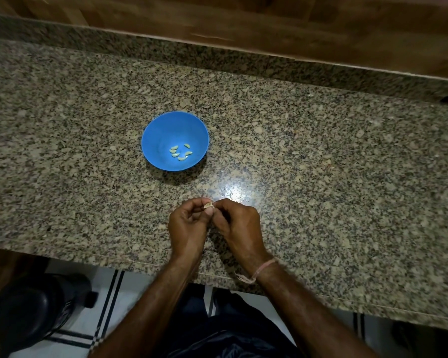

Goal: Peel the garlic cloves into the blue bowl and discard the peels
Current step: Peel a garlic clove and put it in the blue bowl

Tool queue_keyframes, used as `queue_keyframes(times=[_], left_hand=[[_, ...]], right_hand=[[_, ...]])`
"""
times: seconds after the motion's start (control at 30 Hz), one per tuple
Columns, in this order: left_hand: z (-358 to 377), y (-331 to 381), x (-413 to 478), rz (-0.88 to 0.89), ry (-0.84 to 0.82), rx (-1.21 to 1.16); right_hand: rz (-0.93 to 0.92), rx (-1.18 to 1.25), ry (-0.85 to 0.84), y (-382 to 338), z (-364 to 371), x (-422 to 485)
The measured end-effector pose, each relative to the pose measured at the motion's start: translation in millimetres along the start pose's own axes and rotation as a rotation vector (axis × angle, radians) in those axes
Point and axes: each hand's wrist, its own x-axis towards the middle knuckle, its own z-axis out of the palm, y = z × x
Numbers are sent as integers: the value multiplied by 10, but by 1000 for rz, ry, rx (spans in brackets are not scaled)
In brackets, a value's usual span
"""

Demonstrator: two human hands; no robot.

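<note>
A blue bowl (155, 133) stands on the speckled granite counter (321, 164) with several pale peeled garlic cloves (180, 152) at its bottom. Nearer to me, above the counter's front part, my left hand (188, 226) and my right hand (237, 223) meet fingertip to fingertip. Between them they pinch one small garlic clove (208, 204), tan with skin on it. The fingers of both hands are curled around it, and most of the clove is hidden by them.
A wooden wall panel (269, 24) runs behind the counter's raised back edge. Below the front edge, at lower left, a black round bin or container (34, 308) stands on the white tiled floor. A pink thread circles my right wrist (263, 270).
</note>
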Motion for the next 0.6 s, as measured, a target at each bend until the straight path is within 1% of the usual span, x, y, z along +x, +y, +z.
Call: queue_keyframes(times=[0.4,0.5,0.6], left_hand=[[-7,-50,22,-57,-12,-31],[-8,-51,31,-90,-14,-78],[-12,-47,23,-129,-8,-154]], right_hand=[[1,-10,-16,5,2,4],[32,50,-14,8,-6,3],[80,179,19,-27,-9,-40]])
